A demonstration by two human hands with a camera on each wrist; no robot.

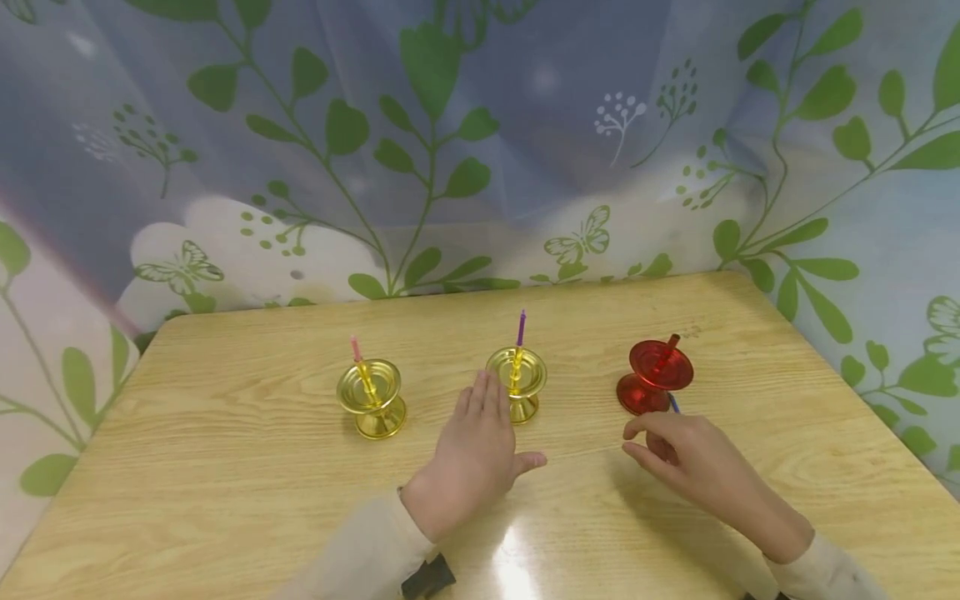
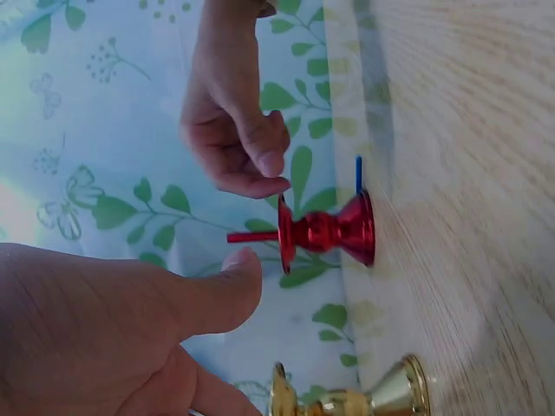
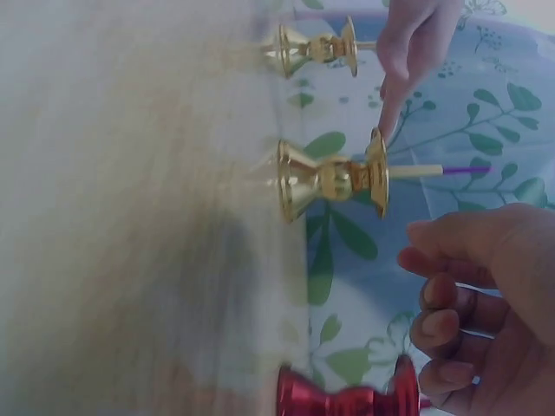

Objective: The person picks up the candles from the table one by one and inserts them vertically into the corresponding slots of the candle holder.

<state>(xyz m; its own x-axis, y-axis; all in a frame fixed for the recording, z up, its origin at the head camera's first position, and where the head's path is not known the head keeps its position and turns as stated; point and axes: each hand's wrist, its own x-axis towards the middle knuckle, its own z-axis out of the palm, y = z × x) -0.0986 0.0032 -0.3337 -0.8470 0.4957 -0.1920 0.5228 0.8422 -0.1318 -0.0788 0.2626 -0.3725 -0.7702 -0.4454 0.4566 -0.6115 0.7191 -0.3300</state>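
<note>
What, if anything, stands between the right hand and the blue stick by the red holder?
Nothing visible does. The right hand hangs above the blue stick, with open space between them in the left wrist view. The red holder stands close beside the stick, not between.

Your site reads as a draped, indoor-style tabletop station; whether it belongs to a home or a studio cannot be determined. Your counter (image 1: 187, 483) has a pale wood-grain finish of domestic type, with a bright glare patch (image 1: 513, 567) on your side. A printed drape (image 1: 540, 183) rises behind it and along both flanks, closing off your view. Folds mark it as hanging sheet material; its blue and white ground bears green leaf sprigs (image 1: 468, 177) and butterflies (image 1: 596, 229), a decorative household pattern. Your gold candle holders (image 1: 380, 421) are likewise ornamental household goods.
</note>
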